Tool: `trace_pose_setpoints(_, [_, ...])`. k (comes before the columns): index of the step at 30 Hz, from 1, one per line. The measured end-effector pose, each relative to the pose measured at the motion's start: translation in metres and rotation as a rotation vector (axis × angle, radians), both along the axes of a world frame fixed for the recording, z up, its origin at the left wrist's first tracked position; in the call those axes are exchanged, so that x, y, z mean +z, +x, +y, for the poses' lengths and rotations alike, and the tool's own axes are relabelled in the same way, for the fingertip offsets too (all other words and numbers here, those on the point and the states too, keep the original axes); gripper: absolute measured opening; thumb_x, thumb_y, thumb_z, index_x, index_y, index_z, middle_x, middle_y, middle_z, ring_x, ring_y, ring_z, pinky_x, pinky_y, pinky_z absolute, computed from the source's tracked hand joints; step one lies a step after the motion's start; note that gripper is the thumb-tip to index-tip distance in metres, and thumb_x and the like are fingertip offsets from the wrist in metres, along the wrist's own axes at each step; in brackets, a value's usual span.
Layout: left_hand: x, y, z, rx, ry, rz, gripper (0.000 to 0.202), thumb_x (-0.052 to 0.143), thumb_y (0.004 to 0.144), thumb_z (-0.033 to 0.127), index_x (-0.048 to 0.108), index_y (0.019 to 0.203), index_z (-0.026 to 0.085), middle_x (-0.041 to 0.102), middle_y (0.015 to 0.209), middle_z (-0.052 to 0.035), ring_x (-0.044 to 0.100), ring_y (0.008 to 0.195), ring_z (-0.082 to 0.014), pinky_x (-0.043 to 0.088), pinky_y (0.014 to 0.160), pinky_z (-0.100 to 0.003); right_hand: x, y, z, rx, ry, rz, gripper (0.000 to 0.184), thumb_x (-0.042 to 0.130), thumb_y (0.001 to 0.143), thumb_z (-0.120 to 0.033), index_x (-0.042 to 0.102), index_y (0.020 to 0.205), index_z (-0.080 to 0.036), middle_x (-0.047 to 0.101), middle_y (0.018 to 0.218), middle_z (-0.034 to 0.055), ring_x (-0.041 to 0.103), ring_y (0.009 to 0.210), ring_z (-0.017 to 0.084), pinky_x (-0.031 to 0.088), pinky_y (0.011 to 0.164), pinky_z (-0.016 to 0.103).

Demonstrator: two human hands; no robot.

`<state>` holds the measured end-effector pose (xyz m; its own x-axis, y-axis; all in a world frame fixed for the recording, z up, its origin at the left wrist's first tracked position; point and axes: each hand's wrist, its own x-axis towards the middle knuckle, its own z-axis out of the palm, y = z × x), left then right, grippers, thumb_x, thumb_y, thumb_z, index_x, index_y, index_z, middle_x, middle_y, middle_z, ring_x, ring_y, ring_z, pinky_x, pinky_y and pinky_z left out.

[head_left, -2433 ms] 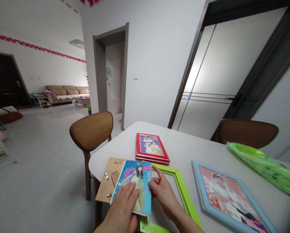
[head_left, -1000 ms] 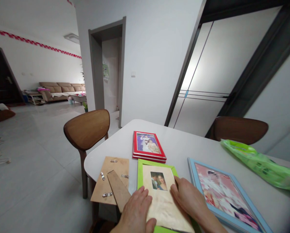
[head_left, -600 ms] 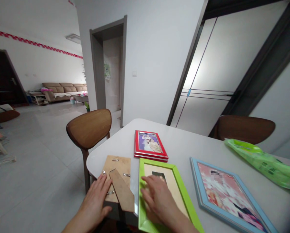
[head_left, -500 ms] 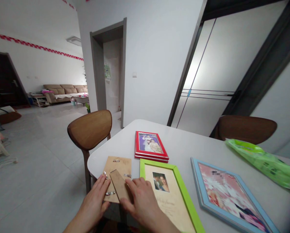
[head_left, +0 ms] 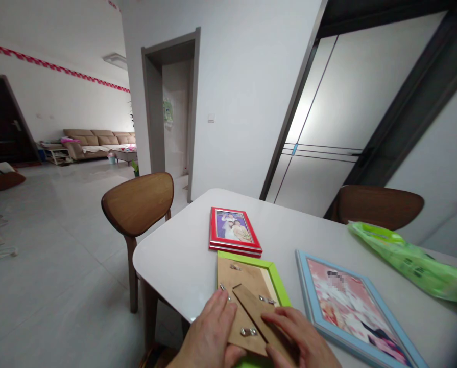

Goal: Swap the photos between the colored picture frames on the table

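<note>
A lime-green picture frame [head_left: 276, 284] lies face down at the near edge of the white table [head_left: 174, 260]. A brown backing board [head_left: 247, 286] with metal clips and a fold-out stand rests on top of it. My left hand [head_left: 211, 335] lies on the board's left edge, fingers curled over it. My right hand [head_left: 301, 340] lies flat on the stand and the board's right side. Both hands press on the board.
A red picture frame [head_left: 234, 236] lies just beyond the green one. A large blue picture frame [head_left: 351, 306] lies to the right, and a green plastic bag [head_left: 412, 263] further right. Wooden chairs stand at the left [head_left: 138, 204] and far right [head_left: 377, 207].
The backing board has gone from the table left of the green frame onto the frame, covering the photo mat. Both hands moved right with it.
</note>
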<state>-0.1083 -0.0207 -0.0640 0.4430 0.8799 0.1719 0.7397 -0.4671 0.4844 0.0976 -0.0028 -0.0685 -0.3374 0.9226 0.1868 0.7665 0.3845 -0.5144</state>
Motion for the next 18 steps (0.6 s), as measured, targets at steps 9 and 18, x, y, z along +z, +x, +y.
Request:
trace_pose_setpoints(9, [0.0, 0.021, 0.008, -0.039, -0.162, 0.076, 0.046, 0.058, 0.07, 0.036, 0.048, 0.11, 0.016, 0.035, 0.129, -0.0145, 0.027, 0.121, -0.0267, 0.015, 0.098, -0.051, -0.02, 0.022, 0.001, -0.027, 0.07, -0.058, 0.032, 0.054, 0.064, -0.033, 0.063, 0.093, -0.024, 0.057, 0.099, 0.0092, 0.051, 0.094, 0.024, 0.038, 0.083, 0.039])
trace_pose_setpoints(18, [0.008, 0.016, 0.002, -0.063, -0.172, 0.067, 0.053, 0.06, 0.068, 0.037, 0.046, 0.114, 0.015, 0.033, 0.131, -0.0132, 0.024, 0.122, -0.0267, 0.012, 0.099, -0.05, -0.014, 0.023, 0.011, -0.064, 0.107, -0.101, 0.031, 0.044, 0.075, -0.032, 0.06, 0.098, -0.019, 0.056, 0.097, 0.0101, 0.05, 0.091, 0.021, 0.037, 0.081, 0.035])
